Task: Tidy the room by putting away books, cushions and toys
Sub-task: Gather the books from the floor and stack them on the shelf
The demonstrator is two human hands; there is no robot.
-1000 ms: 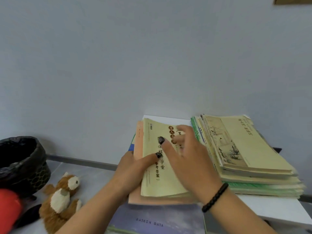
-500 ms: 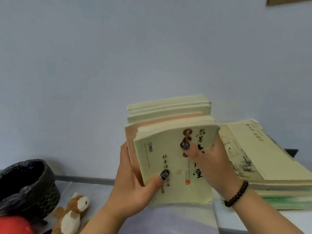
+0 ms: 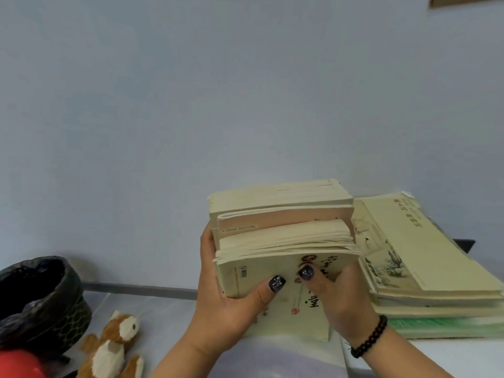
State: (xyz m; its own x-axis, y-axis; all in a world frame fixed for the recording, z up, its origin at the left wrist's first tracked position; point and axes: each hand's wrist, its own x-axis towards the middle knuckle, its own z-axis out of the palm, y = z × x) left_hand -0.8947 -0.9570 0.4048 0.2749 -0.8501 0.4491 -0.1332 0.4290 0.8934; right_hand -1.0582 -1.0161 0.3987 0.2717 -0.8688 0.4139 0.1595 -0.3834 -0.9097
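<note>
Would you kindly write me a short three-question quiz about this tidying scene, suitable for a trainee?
1. True or false: both hands grip the bundle of books.
2. Which side of the bundle is the flat stack of books on: A) the person's left, B) the person's right?
3. Fill in: the plush toy lies beside the black ____.

Key:
1. True: the left hand and right hand both hold it upright.
2. B.
3. Bin.
</note>
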